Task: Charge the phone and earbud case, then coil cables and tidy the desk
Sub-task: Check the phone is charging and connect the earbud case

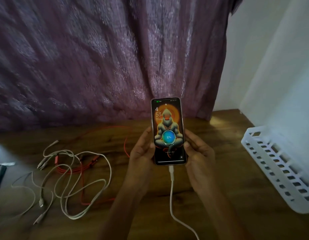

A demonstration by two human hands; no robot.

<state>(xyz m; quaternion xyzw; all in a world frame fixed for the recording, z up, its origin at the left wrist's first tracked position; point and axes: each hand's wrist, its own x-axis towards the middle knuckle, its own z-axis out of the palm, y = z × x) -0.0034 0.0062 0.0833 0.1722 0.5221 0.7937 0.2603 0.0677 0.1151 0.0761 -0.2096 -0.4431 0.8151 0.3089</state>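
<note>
We hold a charging phone upright above a wooden desk, both hands wrapped around it.

From the left: loose white cables (67,179) lie tangled over a red cable (84,168) on the desk (219,196); our left hand (141,153) and right hand (197,153) grip the phone (168,130) by its lower edges, screen showing 37%, a white charging cable (172,193) plugged into its base; a white basket (278,168) sits at far right.

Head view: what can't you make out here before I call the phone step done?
- White cable from the phone: leaves the bottom edge, its power source unseen.
- Earbud case: not in view.
- Beige and red cables: tangled, connector types too small.
- White basket: cut by right edge.
</note>
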